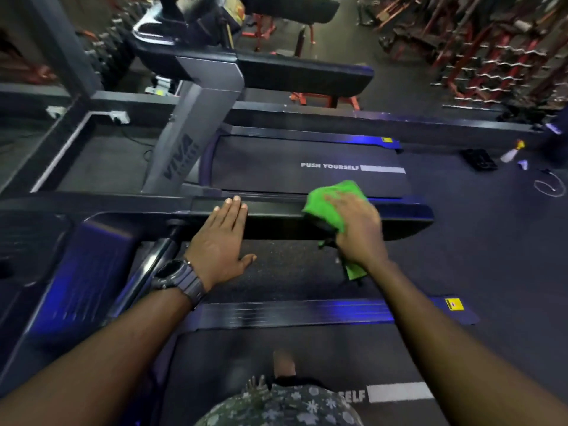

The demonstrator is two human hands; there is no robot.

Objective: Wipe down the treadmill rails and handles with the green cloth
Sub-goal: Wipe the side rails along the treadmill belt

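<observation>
A black treadmill handrail (pixel 276 219) runs left to right across the middle of the view. My right hand (pixel 358 232) presses a bright green cloth (pixel 332 201) onto the rail near its right end; part of the cloth hangs below my wrist. My left hand (pixel 219 241) lies flat on the same rail further left, fingers together and extended, holding nothing. A dark watch sits on my left wrist.
Beyond the rail lies a neighbouring treadmill belt (pixel 307 167) marked "PUSH YOURSELF" with a grey upright (pixel 190 142). My own treadmill's side rail (pixel 292 313) and belt are below. A spray bottle (pixel 511 152) lies on the floor at right. Red weight racks (pixel 491 50) stand behind.
</observation>
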